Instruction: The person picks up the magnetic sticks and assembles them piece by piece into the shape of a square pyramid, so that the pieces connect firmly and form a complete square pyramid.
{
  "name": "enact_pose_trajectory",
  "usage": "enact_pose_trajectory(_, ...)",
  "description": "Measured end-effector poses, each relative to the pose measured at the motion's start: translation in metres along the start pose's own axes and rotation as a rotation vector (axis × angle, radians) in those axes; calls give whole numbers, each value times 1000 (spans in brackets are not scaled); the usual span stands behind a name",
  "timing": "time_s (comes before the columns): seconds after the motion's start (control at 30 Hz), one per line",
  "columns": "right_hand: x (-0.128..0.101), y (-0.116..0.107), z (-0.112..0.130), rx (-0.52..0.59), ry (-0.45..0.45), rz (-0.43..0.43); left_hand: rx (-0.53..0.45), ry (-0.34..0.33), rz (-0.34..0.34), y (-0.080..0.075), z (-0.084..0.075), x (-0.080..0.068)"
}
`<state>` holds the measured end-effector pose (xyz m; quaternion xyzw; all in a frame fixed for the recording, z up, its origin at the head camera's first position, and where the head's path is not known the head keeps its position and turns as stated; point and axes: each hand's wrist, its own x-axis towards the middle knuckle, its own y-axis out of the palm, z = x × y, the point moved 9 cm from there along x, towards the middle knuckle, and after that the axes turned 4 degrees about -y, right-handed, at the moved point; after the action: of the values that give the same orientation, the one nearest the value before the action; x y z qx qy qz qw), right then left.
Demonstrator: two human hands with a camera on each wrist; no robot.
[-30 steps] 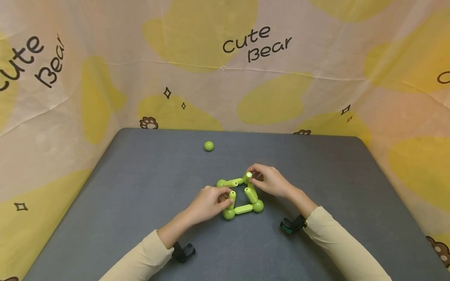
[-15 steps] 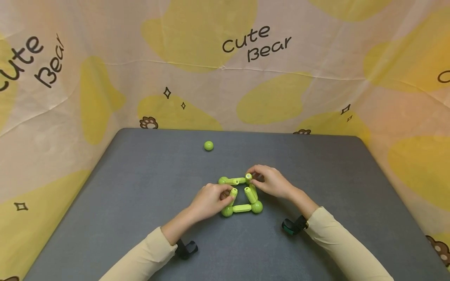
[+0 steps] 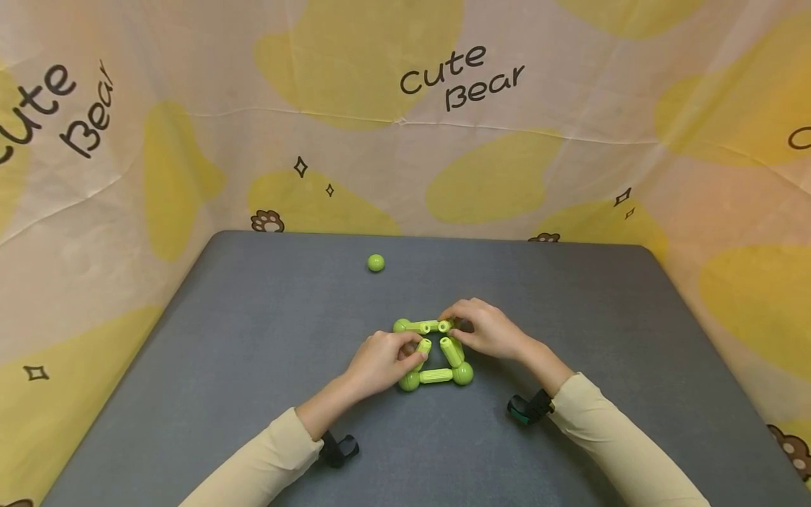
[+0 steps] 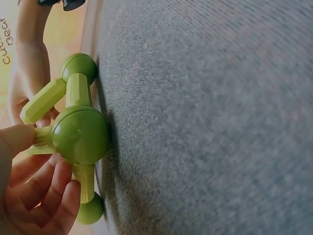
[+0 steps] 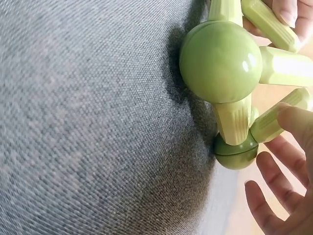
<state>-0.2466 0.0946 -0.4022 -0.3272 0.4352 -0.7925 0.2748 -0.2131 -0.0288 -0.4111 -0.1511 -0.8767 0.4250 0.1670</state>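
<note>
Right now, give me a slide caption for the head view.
Both hands pinch rods of a green ball-and-rod frame on a grey table.

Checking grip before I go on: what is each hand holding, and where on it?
Left hand pinches an upright green rod at the frame's near-left corner. Right hand pinches the rod at the far-right corner, near its top.

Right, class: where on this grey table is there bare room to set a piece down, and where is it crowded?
Bare patches: the table left of the left hand, the stretch right of the right hand, and the far strip either side of the loose ball. It is crowded at the middle, where both hands hold the green frame.
</note>
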Motion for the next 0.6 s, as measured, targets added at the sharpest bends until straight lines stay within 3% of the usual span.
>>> enact_pose_trajectory(0.6,1,1,3,-33,-6,-1,-29,14,15,3,0,-1)
